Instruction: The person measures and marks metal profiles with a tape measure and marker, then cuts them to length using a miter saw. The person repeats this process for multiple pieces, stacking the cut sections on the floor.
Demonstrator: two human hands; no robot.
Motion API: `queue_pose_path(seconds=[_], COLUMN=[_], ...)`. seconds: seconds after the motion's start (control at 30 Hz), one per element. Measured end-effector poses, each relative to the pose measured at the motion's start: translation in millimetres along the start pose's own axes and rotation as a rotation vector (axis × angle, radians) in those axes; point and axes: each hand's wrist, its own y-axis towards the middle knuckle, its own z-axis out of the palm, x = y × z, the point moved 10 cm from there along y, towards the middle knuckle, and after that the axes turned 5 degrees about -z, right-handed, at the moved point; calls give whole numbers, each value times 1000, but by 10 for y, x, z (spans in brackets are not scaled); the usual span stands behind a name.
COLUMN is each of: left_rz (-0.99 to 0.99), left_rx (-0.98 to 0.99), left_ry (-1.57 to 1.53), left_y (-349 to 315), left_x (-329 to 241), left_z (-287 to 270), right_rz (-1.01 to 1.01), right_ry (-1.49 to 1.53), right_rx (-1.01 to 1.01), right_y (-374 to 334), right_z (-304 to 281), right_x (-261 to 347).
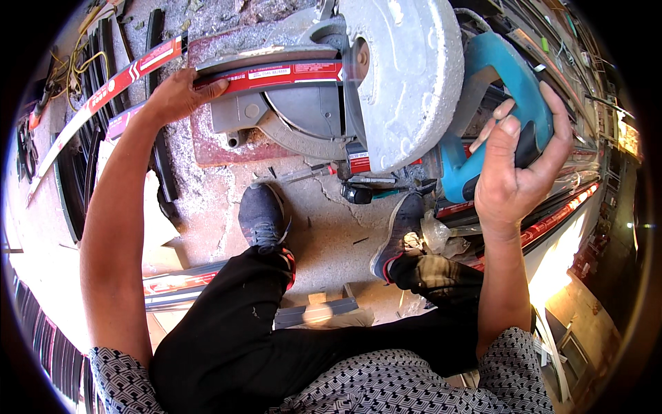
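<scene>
A miter saw with a dusty grey blade guard (407, 83) stands on the floor in front of me. Across its grey base (296, 121) lies a profile strip (286, 74) covered in red printed film, its right end at the blade guard. My left hand (178, 96) is closed around the strip's left part, thumb on top, beside the fence. At the right, my right hand (518, 162) wraps round the saw's blue loop handle (520, 72), near its dark inner grip. The blade is mostly hidden by the guard.
A long red-and-white strip (131, 74) slants at the left, near several dark profiles (160, 152). Hand tools (358, 192) lie between my shoes (262, 215). More red-wrapped strips (562, 212) lie at the right, with crumpled clear plastic (434, 231) nearby. Pale shavings dust the floor.
</scene>
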Motion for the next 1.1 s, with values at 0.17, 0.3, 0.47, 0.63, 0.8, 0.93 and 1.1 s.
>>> queue_pose_path(seconds=[0.17, 0.3, 0.47, 0.63, 0.8, 0.93, 1.1], left_rz=[5, -2, -10, -2, -25, -4, -16], left_rx=[-1, -37, 18, 25, -19, -23, 5], left_ry=[-8, 51, 84, 48, 84, 50, 66], left_y=[-12, -14, -6, -29, -26, -34, -3], left_x=[-4, -7, -22, -58, -38, -72, -7], left_z=[-3, -28, -31, -29, -58, -51, -25], right_rz=[51, 80, 22, 7, 24, 29, 23], right_ry=[47, 77, 29, 10, 53, 52, 93], right_rx=[12, 20, -6, -7, -6, -3, 2], right_y=[-14, -29, -21, -58, -102, -129, -182], right_z=[16, 26, 8, 15, 16, 18, 51], right_x=[-3, -24, 5, 4, -27, -28, -46])
